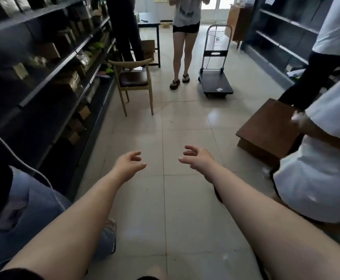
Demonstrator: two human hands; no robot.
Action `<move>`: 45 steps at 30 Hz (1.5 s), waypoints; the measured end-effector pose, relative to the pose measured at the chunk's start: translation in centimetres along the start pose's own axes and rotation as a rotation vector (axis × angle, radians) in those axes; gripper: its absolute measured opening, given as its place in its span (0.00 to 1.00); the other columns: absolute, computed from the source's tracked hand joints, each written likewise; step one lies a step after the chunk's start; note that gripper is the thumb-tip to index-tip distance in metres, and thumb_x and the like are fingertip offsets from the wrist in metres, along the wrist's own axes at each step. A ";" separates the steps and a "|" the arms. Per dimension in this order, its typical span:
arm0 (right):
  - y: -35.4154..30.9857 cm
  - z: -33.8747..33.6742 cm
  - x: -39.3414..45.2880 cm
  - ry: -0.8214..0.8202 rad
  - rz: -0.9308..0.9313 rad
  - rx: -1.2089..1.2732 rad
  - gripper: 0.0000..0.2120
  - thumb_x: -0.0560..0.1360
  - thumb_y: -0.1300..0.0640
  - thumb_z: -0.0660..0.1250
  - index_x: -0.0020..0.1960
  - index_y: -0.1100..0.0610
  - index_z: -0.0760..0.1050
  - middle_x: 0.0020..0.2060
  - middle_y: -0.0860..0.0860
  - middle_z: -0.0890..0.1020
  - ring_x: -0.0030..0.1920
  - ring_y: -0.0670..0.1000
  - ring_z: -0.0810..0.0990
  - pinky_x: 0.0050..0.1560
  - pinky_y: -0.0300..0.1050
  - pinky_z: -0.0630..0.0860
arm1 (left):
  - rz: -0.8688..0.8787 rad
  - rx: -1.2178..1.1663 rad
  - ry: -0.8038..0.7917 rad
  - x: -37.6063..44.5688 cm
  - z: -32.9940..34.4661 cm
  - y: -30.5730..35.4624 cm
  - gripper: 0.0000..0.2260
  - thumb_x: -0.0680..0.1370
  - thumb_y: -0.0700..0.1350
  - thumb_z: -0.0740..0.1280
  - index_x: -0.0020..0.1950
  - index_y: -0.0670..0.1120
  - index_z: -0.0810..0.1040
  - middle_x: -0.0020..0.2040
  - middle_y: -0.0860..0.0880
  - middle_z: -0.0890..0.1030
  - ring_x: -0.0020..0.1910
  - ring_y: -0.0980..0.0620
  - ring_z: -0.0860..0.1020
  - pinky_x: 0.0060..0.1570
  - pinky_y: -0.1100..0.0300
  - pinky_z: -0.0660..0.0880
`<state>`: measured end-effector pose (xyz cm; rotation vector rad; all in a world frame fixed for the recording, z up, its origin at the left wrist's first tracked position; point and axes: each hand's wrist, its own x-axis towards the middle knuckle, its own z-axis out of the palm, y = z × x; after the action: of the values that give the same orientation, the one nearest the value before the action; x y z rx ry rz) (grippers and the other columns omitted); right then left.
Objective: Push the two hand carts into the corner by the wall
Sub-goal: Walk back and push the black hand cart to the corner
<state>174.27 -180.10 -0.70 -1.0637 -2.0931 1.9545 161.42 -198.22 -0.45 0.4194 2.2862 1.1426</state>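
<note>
Both arms reach out over the tiled floor [136, 126]. The left hand [128, 164] and the right hand [197, 158] are empty. Each grip is loose and open, with the fingers spread and a little curled, and nothing is in them. The two hands are near each other but do not touch.

One hand cart [215, 81] stands far ahead, well apart from the hands, in the aisle between the shelves. Its flat dark deck lies on the floor with its long side running away from the camera. The near end of the deck points back toward the hands. Its tall metal handle [218, 43] stands upright at the far end. Only this one cart can be seen.

A person in sandals [180, 79] stands just left of the cart. A wooden chair [134, 81] sits beside the left shelf [43, 77]. On the right, a person in white holds a brown box [266, 130].
</note>
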 end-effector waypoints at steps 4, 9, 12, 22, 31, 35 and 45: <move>-2.3 -0.1 6.7 -0.014 -0.012 -0.022 0.26 0.73 0.64 0.70 0.69 0.59 0.69 0.64 0.57 0.76 0.55 0.50 0.75 0.54 0.41 0.68 | -0.006 -0.015 0.002 6.8 -0.8 1.6 0.25 0.76 0.39 0.68 0.72 0.41 0.68 0.65 0.39 0.75 0.51 0.50 0.73 0.48 0.59 0.69; -5.6 0.5 16.3 0.006 -0.010 -0.063 0.27 0.72 0.63 0.72 0.70 0.58 0.69 0.64 0.56 0.76 0.55 0.51 0.75 0.54 0.41 0.69 | -0.012 -0.020 -0.014 16.8 -3.1 3.4 0.25 0.76 0.39 0.68 0.72 0.42 0.67 0.66 0.40 0.75 0.52 0.49 0.73 0.50 0.58 0.70; -8.5 1.3 22.2 0.009 -0.007 -0.075 0.28 0.71 0.62 0.72 0.69 0.57 0.69 0.64 0.56 0.76 0.57 0.52 0.76 0.56 0.43 0.71 | -0.016 -0.021 -0.039 22.7 -5.1 4.9 0.24 0.76 0.38 0.68 0.72 0.41 0.68 0.66 0.39 0.75 0.52 0.48 0.74 0.49 0.58 0.69; -16.5 2.5 40.3 0.052 0.000 -0.052 0.28 0.71 0.61 0.72 0.69 0.56 0.69 0.64 0.55 0.77 0.57 0.51 0.76 0.59 0.44 0.71 | -0.033 0.030 -0.065 42.0 -10.5 10.0 0.25 0.76 0.40 0.68 0.73 0.43 0.67 0.66 0.41 0.75 0.62 0.42 0.76 0.58 0.54 0.72; -23.1 -1.7 59.0 0.045 -0.002 -0.092 0.29 0.72 0.61 0.72 0.71 0.57 0.67 0.65 0.55 0.75 0.65 0.55 0.74 0.65 0.47 0.70 | -0.018 0.052 -0.061 59.9 -10.0 17.1 0.27 0.76 0.42 0.69 0.73 0.46 0.66 0.65 0.43 0.76 0.60 0.46 0.76 0.58 0.53 0.74; -26.7 -3.4 66.3 0.013 0.021 -0.108 0.30 0.73 0.61 0.71 0.72 0.58 0.65 0.66 0.56 0.74 0.66 0.55 0.73 0.65 0.48 0.70 | -0.014 0.055 -0.043 67.3 -10.6 20.5 0.27 0.76 0.43 0.69 0.73 0.46 0.66 0.65 0.44 0.76 0.63 0.45 0.75 0.62 0.51 0.74; -32.2 -4.1 83.2 0.084 0.084 -0.054 0.29 0.73 0.60 0.72 0.71 0.56 0.66 0.65 0.54 0.75 0.65 0.55 0.74 0.66 0.50 0.70 | 0.003 0.084 -0.103 85.3 -12.2 26.1 0.27 0.76 0.42 0.68 0.74 0.46 0.65 0.66 0.44 0.74 0.65 0.45 0.74 0.64 0.50 0.73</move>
<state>100.01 -130.50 -2.87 -1.2413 -2.1006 1.8632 86.52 -148.21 -1.60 0.5022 2.2494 1.0056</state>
